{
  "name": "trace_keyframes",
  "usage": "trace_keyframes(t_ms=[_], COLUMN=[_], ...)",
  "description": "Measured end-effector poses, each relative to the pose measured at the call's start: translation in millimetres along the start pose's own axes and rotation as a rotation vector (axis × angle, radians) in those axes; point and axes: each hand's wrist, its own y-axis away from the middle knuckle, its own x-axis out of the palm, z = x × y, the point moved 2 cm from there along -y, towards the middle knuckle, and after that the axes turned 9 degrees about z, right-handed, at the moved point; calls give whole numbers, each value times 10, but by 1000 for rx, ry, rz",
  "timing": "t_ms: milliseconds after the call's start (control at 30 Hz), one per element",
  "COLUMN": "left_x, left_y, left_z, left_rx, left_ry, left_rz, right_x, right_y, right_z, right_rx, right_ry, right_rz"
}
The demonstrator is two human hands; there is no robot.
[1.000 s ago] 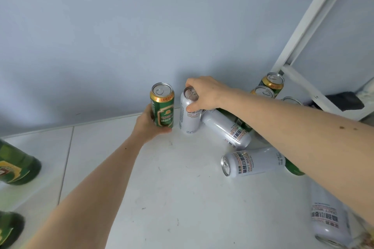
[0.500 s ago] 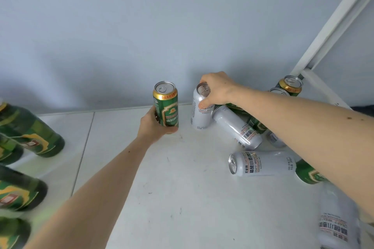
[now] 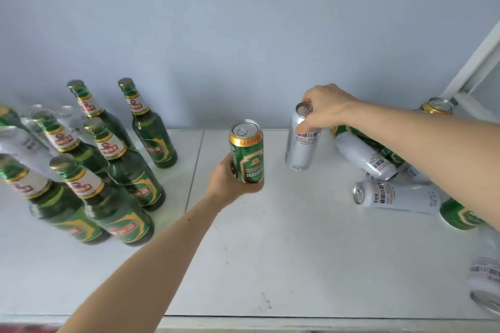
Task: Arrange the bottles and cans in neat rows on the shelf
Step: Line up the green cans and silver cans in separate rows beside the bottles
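Note:
My left hand [image 3: 226,183] grips a green can with a gold rim [image 3: 246,153], upright, just above the white shelf [image 3: 270,251] near its middle. My right hand [image 3: 323,107] holds the top of an upright silver can [image 3: 301,140], a short way to the right of the green one. Several silver cans [image 3: 397,197] and green cans [image 3: 460,215] lie tumbled at the right, partly hidden by my right forearm. One gold-topped can [image 3: 437,107] stands at the back right. Several green glass bottles [image 3: 119,167] stand in rows on the left.
A blue-grey wall [image 3: 243,48] closes the shelf's back. A white slanted frame strut [image 3: 473,62] rises at the right. Another silver can [image 3: 485,284] lies at the lower right edge. Clear glass bottles [image 3: 24,140] stand among the green ones at far left.
The view swung left and back, bringing the rows of green bottles into sight. Both hands keep their cans; the green can has drawn farther left from the silver one.

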Motion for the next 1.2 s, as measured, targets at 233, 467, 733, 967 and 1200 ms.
trace_keyframes(t_ms=[233,467,733,967,1200], left_x=[-420,-740,-1094,-1746,-2852], left_y=[906,1649,2544,3139,3575], left_z=[86,351,683,1076,1488], left_rx=[3,-37,-118,-181,-174], left_ry=[13,4,53,96,80], left_rz=[18,-68,-253,-389,-438], right_x=[128,326,562,849,1072], right_y=[659,1027,1483,1768,1906], right_z=[730,1454,2318,3174,4336], right_rx=[-6,-117,-303,-438,-484], right_ry=[-4,99,179,268,328], right_rz=[36,98,180,247,279])
